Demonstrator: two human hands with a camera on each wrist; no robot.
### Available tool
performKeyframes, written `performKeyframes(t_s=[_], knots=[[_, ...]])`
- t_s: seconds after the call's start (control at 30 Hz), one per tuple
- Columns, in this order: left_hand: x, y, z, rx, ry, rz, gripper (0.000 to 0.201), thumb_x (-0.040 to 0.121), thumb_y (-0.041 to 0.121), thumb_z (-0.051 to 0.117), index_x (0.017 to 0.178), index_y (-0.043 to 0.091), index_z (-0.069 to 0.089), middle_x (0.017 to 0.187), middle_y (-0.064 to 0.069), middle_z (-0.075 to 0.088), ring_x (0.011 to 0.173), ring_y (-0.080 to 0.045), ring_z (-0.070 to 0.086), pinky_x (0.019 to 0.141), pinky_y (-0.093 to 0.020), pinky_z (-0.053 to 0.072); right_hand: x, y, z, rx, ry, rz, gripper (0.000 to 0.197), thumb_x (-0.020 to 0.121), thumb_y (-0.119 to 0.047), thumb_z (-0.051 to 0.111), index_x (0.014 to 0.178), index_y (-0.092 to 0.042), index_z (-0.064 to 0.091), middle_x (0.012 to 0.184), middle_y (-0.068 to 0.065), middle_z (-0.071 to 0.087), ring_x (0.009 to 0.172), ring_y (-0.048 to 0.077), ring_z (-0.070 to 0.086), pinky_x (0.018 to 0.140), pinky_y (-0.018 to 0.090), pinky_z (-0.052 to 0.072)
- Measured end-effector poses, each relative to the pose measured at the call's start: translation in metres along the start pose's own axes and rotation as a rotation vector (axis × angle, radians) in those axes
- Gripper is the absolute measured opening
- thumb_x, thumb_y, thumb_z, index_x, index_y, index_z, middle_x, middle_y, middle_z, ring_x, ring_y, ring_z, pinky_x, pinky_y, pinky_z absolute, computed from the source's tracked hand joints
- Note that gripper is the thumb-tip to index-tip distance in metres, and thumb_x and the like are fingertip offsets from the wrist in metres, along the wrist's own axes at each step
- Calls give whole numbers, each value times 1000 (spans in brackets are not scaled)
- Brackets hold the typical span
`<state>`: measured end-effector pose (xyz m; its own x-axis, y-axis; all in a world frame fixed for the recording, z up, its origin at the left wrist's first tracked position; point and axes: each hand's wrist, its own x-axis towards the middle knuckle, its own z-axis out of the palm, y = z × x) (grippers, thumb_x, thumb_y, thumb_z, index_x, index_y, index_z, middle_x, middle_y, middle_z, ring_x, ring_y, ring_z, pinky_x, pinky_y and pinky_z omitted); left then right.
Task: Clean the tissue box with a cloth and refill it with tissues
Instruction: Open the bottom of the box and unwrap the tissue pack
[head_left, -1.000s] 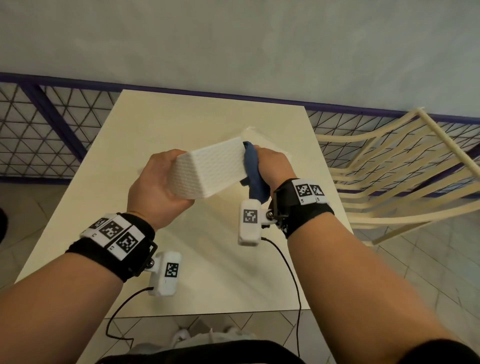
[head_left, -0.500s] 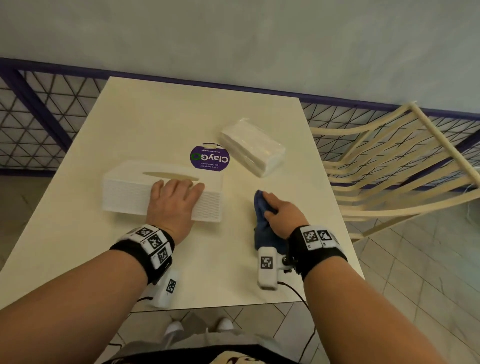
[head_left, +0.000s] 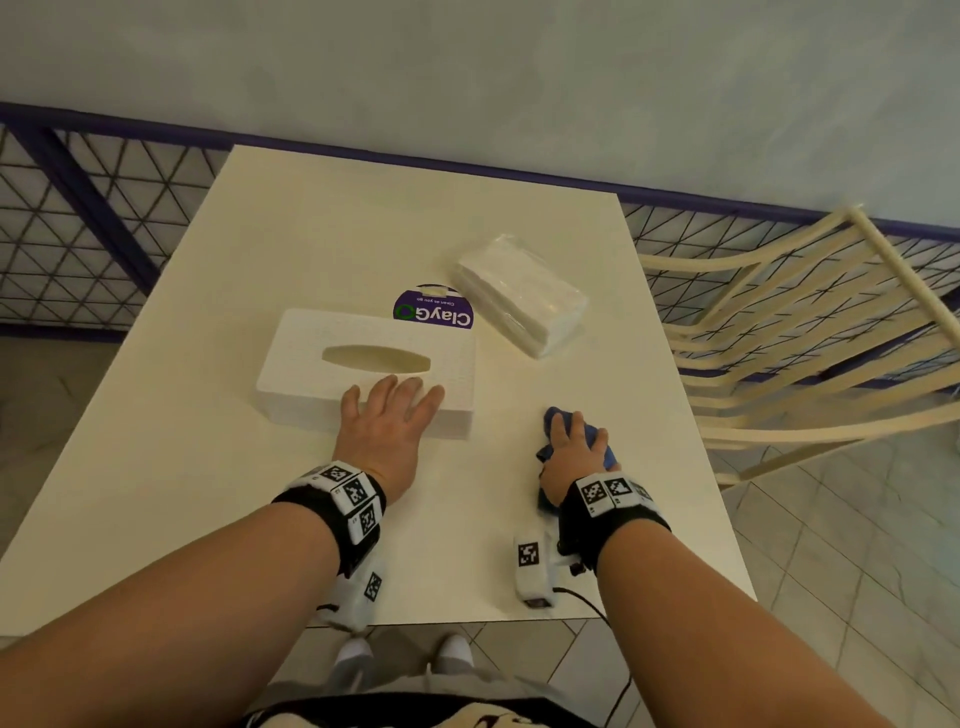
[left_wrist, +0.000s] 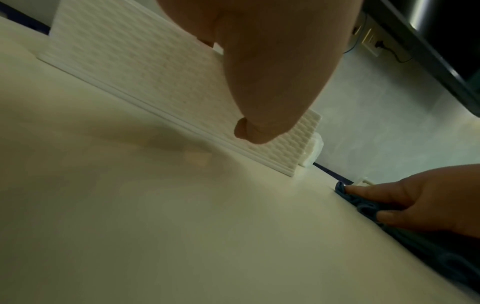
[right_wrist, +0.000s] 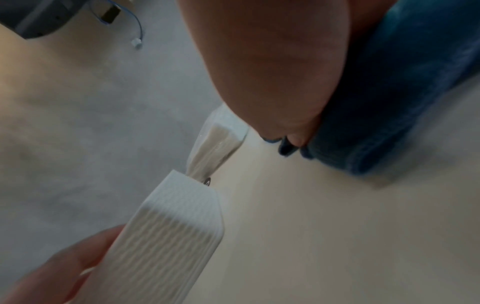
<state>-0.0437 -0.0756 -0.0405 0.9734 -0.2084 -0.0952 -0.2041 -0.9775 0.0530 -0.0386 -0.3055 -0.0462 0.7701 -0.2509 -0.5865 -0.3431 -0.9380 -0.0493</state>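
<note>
The white textured tissue box lies flat on the cream table, its oval slot facing up. My left hand rests on the box's near top edge with straight fingers. In the left wrist view the thumb hangs in front of the box's side. To the right, my right hand lies on the table and holds the crumpled blue cloth, seen up close in the right wrist view. A plastic-wrapped tissue pack lies behind, to the right of the box.
A round purple sticker sits on the table just behind the box. A cream slatted chair stands close to the table's right edge. A wire-mesh fence with purple rails runs behind the table, below a grey wall.
A second ago both hands held the box up with the cloth at its end. The box now lies on the table, and the right hand has dropped to the tabletop with the cloth.
</note>
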Motion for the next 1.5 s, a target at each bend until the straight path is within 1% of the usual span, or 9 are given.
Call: performKeyframes(t_s=[0.17,0.27,0.4,0.53,0.67,0.87,1.03,1.37,1.5], knots=[[-3,-3,-1,-128,92,64,87,74,11,54,149,31,14,157,4,19,143,-20,11,113,-44,2,-12,-24,-32,-2,30,14,81,87,-17,46,151,-36,0,161,-1,-9,146,40,-3,112,68,9],[-16,-17,5,-226,363,192,66,62,13,55,127,22,49,123,-2,58,115,-19,42,94,-38,24,-30,-59,-65,61,169,-224,87,81,-30,55,152,-34,4,162,-1,11,148,29,14,112,66,3],[-34,-38,11,-208,307,277,43,68,23,42,106,22,61,97,3,64,90,-18,56,78,-33,25,-38,-114,-86,140,339,-551,82,73,-54,63,146,-30,33,144,2,46,133,30,34,113,48,27],[-39,-54,29,-104,113,190,43,75,34,40,106,21,65,103,4,67,89,-18,64,79,-36,28,-21,-160,-78,-145,252,-696,122,51,-71,74,150,-42,9,157,9,20,144,34,15,117,56,13],[-40,-54,34,-97,-31,130,48,77,38,36,110,20,65,110,5,67,96,-15,64,77,-37,46,1,-186,-71,-391,97,-668,145,42,-70,80,145,-47,-18,162,11,-6,148,38,-8,115,65,1],[-39,-54,34,-80,-77,85,46,78,34,46,116,15,63,118,1,65,108,-17,61,83,-39,47,6,-193,-66,-486,117,-665,144,44,-59,84,143,-49,-21,158,11,10,146,38,9,114,66,7],[-34,-49,34,-157,-45,104,46,83,19,52,128,9,53,127,-4,57,117,-22,53,97,-36,29,2,-189,-66,-463,143,-674,145,43,-56,83,141,-50,-24,151,12,23,139,38,21,113,62,16],[-47,-39,45,-170,3,144,57,54,21,66,109,9,66,102,-1,67,91,-18,65,87,-29,31,-5,-175,-57,-432,178,-682,142,40,-55,79,141,-50,-20,141,12,31,128,34,31,108,58,26],[-43,-39,42,-189,-17,141,55,52,19,65,106,12,67,95,4,65,82,-15,64,83,-27,49,-6,-175,-57,-424,186,-675,141,38,-55,78,141,-51,-19,140,12,32,127,33,32,106,57,28]])
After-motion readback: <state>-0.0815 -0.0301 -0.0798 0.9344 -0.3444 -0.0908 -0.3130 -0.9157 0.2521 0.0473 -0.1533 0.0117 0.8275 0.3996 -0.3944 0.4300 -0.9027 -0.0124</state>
